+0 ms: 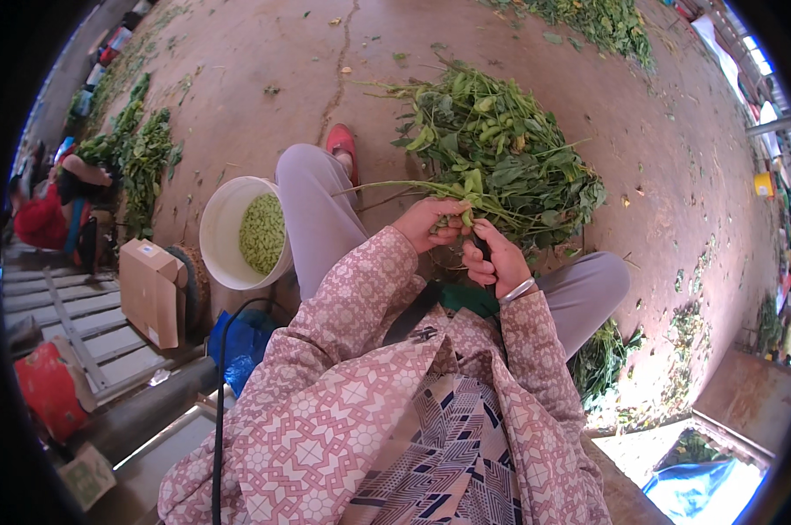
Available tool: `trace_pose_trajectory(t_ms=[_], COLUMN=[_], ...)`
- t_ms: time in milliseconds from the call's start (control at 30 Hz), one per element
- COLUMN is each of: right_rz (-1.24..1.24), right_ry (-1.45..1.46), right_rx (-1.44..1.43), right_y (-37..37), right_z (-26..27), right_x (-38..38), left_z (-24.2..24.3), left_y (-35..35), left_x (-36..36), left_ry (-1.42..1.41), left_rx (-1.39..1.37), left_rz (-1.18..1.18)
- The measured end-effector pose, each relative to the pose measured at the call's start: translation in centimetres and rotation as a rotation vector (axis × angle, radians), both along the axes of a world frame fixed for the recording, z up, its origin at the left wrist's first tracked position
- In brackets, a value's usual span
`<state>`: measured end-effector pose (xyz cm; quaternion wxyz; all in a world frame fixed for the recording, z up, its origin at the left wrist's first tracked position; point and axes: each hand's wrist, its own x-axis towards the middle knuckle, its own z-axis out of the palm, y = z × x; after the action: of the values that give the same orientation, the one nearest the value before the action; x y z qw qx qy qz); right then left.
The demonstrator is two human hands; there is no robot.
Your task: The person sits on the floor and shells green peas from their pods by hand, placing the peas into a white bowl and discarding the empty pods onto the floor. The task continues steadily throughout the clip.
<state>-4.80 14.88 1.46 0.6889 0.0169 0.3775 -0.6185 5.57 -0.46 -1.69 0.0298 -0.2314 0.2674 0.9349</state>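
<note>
Green bean plants with plump pods (pixel 500 144) lie heaped on the floor just beyond my hands. My left hand (pixel 433 224) is closed on a green stem with pods, near the heap's lower left edge. Close beside it, my right hand (pixel 497 259) grips a dark, slim object (pixel 481 244) whose kind I cannot tell; its thumb is at a green pod (pixel 468 215). A silver bracelet (pixel 517 290) circles the right wrist. To the left, beside my knee, a white plastic bucket (pixel 219 233) holds many shelled green beans (pixel 262 234).
An open cardboard box (pixel 149 289) and a blue plastic bag (pixel 238 344) stand at the left. A person in red (pixel 44 220) sits farther left near more plants (pixel 147 164). Another plant heap (pixel 605 29) lies at the upper right. A black cable (pixel 222 394) runs along my left side.
</note>
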Motion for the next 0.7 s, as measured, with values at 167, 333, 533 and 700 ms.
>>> trace_pose_trajectory(t_ms=[167, 333, 533, 700], right_rz=[0.009, -0.112, -0.049, 0.036], right_ry=[0.296, 0.228, 0.670, 1.163], right_rx=[0.081, 0.121, 0.151, 0.116], right_y=[0.0, 0.6, 0.5, -0.2], right_z=[0.2, -0.9, -0.3, -0.5], right_x=[0.2, -0.3, 0.4, 1.4], left_z=[0.2, 0.8, 0.4, 0.3], left_y=[0.9, 0.9, 1.0, 1.0], left_x=[-0.6, -0.1, -0.3, -0.4], left_ry=[-0.043, 0.013, -0.069, -0.044], left_rx=[-0.260, -0.241, -0.266, -0.292], left_rz=[0.052, 0.072, 0.094, 0.089])
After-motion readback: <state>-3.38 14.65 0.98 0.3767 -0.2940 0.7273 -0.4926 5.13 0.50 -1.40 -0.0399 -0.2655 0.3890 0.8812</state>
